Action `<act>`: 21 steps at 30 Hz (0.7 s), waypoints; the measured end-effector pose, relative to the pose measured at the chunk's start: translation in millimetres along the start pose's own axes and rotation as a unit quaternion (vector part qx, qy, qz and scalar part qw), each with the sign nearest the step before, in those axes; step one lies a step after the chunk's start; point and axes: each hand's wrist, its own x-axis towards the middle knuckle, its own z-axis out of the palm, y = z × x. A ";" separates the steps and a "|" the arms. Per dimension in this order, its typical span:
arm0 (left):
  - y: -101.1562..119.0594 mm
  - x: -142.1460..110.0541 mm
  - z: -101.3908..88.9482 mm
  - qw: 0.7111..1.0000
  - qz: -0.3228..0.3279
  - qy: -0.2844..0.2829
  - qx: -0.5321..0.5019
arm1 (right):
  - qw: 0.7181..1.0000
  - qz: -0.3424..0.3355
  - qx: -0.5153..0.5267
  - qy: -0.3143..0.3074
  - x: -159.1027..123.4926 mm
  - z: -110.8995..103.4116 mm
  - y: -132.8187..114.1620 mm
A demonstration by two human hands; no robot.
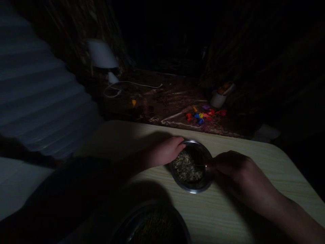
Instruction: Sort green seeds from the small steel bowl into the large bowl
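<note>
A round steel bowl (194, 190) rests on the light wooden table, holding pale, rice-like grains (188, 166) mixed with darker bits. My left hand (169, 151) grips the bowl's far left rim, with the thumb over the edge. At the right rim, my right hand (235, 169) is closed around a thin metal utensil, seemingly a spoon (205, 165); its handle is mostly covered by the fingers and its tip is hard to see in the dim light. Nearer to me stands a larger dark bowl (181, 220) with greenish-brown contents, cut off by the lower frame edge.
The wooden table (264, 162) ends in a rounded far right corner. Beyond it, patterned cloth carries colourful small pieces (203, 115), a white cup (218, 99), a yellow piece (134, 102) and a white lamp (103, 56) with its cord. Pale pleated material (43, 88) hangs at left.
</note>
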 end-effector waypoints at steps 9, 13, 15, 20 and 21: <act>-1.1 2.0 4.3 1.000 -0.002 -0.004 -0.002 | 0.999 0.037 0.003 -0.028 10.8 21.3 -11.7; 0.2 -0.2 3.1 1.000 -0.009 -0.005 0.007 | 0.997 0.063 -0.034 -0.004 12.6 7.7 2.2; 1.6 -0.8 1.3 1.000 -0.014 -0.004 0.011 | 0.997 0.057 -0.055 -0.016 9.4 -5.6 7.8; 6.0 0.7 -1.7 1.000 -0.013 0.000 0.019 | 0.993 0.006 -0.082 -0.090 4.0 -14.2 1.3; 6.7 1.2 -1.5 1.000 -0.010 -0.001 0.019 | 0.993 0.002 -0.068 -0.098 5.0 -10.2 -1.8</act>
